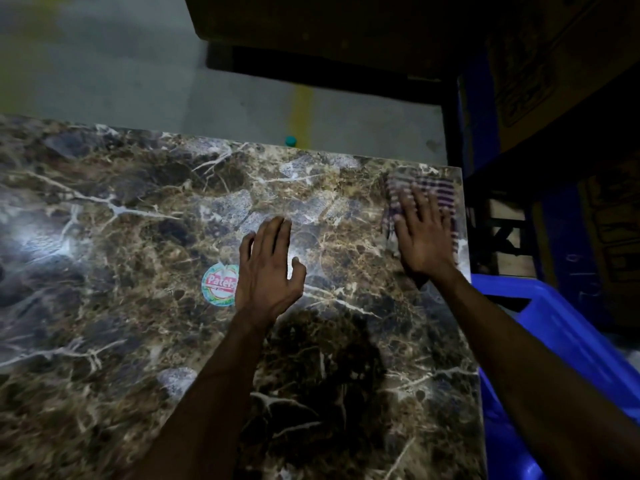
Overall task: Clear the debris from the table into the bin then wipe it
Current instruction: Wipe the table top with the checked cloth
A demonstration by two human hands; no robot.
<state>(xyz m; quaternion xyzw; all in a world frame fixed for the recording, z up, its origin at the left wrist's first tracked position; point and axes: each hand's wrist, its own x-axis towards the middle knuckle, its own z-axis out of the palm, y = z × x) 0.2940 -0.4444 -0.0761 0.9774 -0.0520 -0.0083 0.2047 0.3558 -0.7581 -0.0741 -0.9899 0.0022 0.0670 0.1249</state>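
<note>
A brown marble-patterned table [138,237] fills most of the view. My right hand [424,237] presses flat, fingers straight, on a striped purple and white cloth [440,192] near the table's far right corner. The cloth looks blurred. My left hand [268,268] lies flat on the table's middle with fingers spread and nothing in it. A blue bin [561,348] stands just off the table's right edge, under my right forearm.
A round "Patels" sticker [219,285] is on the tabletop beside my left hand. A small teal cap [291,141] lies on the grey floor beyond the far edge. Dark shelving and cardboard boxes [540,64] stand at the right and back.
</note>
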